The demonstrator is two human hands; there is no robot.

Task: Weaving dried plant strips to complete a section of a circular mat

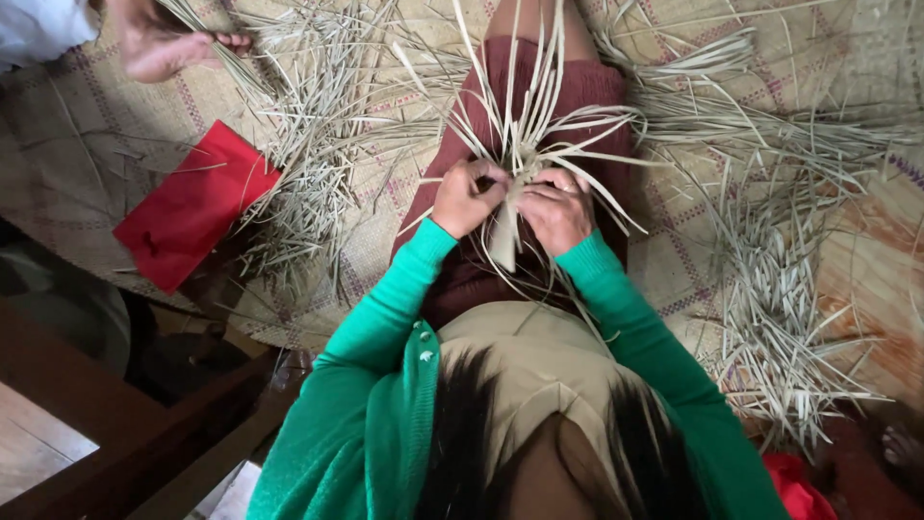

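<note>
Both hands meet over the lap, in the middle of the scene. The left hand (469, 197) is curled nearly closed around the gathered base of a bundle of pale dried leaf strips (525, 144), and the right hand (556, 207) pinches the same bundle from the other side, fingers bent tight against it. The strips fan out far from the hands in a loose spray, and their tips run off the far edge of the picture. Just what the fingertips do where the strips cross is hard to make out (the knuckles cover the spot). A flat end of the bundle hangs down near the wrists.

Green sleeves (385, 318) lead back to the near edge, where dark hair and a tan top block the view of the lap. The dark red skirt (577, 91) shows only in part beneath the strips.

A woven mat (87, 135) lies under everything. Loose strips (780, 299) are heaped at right, more at left beside a red cloth (197, 207). At far left another person's hand (159, 43) grips some strips; the arm is cut off by the frame.
</note>
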